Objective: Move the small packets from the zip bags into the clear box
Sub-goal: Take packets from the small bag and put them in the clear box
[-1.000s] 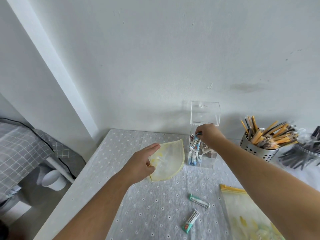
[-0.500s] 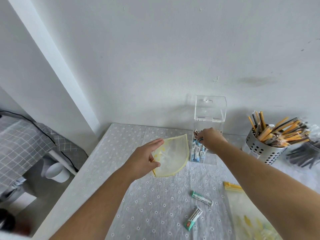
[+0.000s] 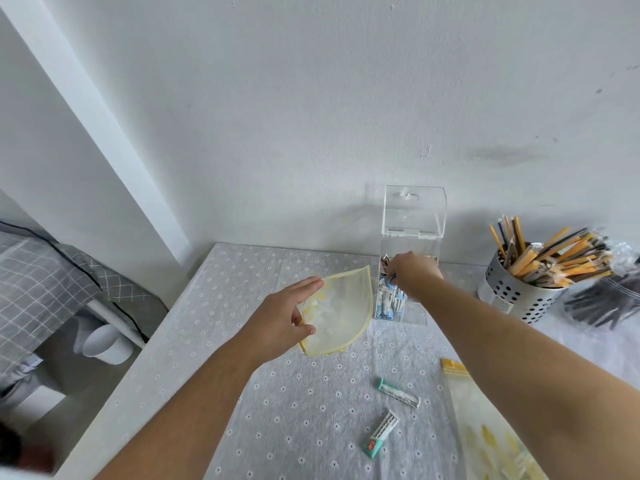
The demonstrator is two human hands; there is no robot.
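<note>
A tall clear box (image 3: pixel 412 216) stands near the wall with its lid flipped up; several blue and white packets (image 3: pixel 389 301) stand inside. My right hand (image 3: pixel 414 273) is over the box's opening, fingers pinched on a small packet at the rim. A yellow-edged zip bag (image 3: pixel 341 313), lifted off the table just left of the box, is gripped by my left hand (image 3: pixel 284 322). Two green and white packets (image 3: pixel 398 397) (image 3: pixel 381 434) lie loose on the cloth in front. A second zip bag (image 3: pixel 485 434) lies flat at the lower right, partly under my right forearm.
A perforated metal cup (image 3: pixel 519 292) full of wrapped sticks stands right of the box, with a bag of dark items (image 3: pixel 606 303) beside it. The table's left edge (image 3: pixel 145 348) drops to the floor, where a white cup (image 3: pixel 104 341) and grey checked bedding (image 3: pixel 38 282) sit.
My right hand has dipped lower into the box's opening with the packet. The left hand with the zip bag has stayed about where it was.
</note>
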